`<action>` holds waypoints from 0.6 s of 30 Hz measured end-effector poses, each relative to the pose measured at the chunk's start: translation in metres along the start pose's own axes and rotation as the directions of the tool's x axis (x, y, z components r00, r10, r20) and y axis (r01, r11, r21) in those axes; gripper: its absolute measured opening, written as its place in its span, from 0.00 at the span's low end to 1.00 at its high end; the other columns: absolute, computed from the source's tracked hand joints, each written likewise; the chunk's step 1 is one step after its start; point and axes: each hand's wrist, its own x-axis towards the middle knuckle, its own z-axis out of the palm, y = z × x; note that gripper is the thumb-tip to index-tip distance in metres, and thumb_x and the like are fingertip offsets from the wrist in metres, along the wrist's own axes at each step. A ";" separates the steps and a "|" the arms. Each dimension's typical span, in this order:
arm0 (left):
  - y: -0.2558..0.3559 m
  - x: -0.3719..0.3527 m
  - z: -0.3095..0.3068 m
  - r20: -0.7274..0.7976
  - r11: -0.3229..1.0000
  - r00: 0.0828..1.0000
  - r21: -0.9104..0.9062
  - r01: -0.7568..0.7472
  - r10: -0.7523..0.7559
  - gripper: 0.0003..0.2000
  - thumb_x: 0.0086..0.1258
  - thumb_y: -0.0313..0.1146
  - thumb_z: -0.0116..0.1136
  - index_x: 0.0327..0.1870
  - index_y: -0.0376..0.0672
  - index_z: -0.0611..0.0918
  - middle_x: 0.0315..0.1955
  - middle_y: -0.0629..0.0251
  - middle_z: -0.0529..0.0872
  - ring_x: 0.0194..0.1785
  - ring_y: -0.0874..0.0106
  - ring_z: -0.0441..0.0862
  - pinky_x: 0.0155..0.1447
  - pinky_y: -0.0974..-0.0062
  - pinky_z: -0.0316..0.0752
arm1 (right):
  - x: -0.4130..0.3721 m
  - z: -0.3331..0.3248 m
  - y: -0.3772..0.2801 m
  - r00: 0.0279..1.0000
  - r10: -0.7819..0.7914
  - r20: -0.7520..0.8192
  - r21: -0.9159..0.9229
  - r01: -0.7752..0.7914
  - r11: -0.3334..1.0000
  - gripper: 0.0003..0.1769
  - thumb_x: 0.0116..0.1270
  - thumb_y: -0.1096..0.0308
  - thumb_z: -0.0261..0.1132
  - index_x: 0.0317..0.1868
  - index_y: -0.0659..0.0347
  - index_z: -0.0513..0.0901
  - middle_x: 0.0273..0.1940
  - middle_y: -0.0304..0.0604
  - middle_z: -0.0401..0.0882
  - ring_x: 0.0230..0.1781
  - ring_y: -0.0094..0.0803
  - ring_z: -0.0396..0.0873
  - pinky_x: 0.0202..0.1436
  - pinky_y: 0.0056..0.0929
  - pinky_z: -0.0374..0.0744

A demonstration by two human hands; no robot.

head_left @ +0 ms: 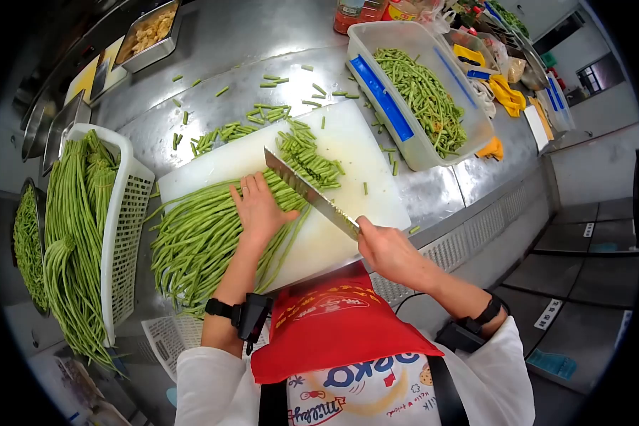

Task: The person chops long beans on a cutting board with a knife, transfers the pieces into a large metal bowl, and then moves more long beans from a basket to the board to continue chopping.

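Long beans (199,234) lie under flat left hand (259,209); right hand (387,248) grips knife (309,192); apron (358,397) reads "milky".

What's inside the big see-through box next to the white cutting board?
Short cut green bean pieces lie heaped along the plastic box. The pile covers its bottom, so anything beneath the beans cannot be seen.

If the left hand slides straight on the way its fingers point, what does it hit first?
Most likely the knife blade, held by the right hand, crossing just beyond the left hand over the long beans; clearance is unclear.
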 end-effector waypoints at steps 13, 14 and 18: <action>-0.002 -0.007 -0.001 -0.007 0.998 1.000 -0.061 -0.019 0.018 0.61 0.35 0.56 0.77 0.69 0.29 0.57 0.66 0.40 0.62 0.72 0.48 0.55 0.73 0.42 0.41 | 0.088 0.078 0.028 0.998 0.020 -0.059 -0.024 -0.022 0.999 0.11 0.62 0.75 0.53 0.43 0.72 0.67 0.24 0.66 0.77 0.27 0.65 0.77 0.32 0.57 0.75; 0.001 -0.012 -0.009 -0.023 0.998 1.000 -0.068 -0.011 0.010 0.63 0.34 0.57 0.77 0.70 0.30 0.55 0.68 0.39 0.59 0.73 0.47 0.52 0.73 0.40 0.39 | 0.090 0.077 0.030 0.997 0.006 -0.074 -0.021 -0.007 1.000 0.11 0.62 0.75 0.53 0.43 0.72 0.67 0.24 0.66 0.77 0.27 0.65 0.77 0.32 0.58 0.75; 0.003 -0.059 -0.012 -0.001 1.000 1.000 -0.001 0.022 -0.022 0.69 0.29 0.58 0.78 0.74 0.36 0.48 0.71 0.37 0.48 0.75 0.41 0.43 0.72 0.37 0.35 | 0.091 0.071 0.032 0.999 0.007 -0.047 0.007 -0.007 1.000 0.11 0.62 0.74 0.53 0.43 0.72 0.67 0.24 0.66 0.77 0.27 0.65 0.77 0.32 0.58 0.75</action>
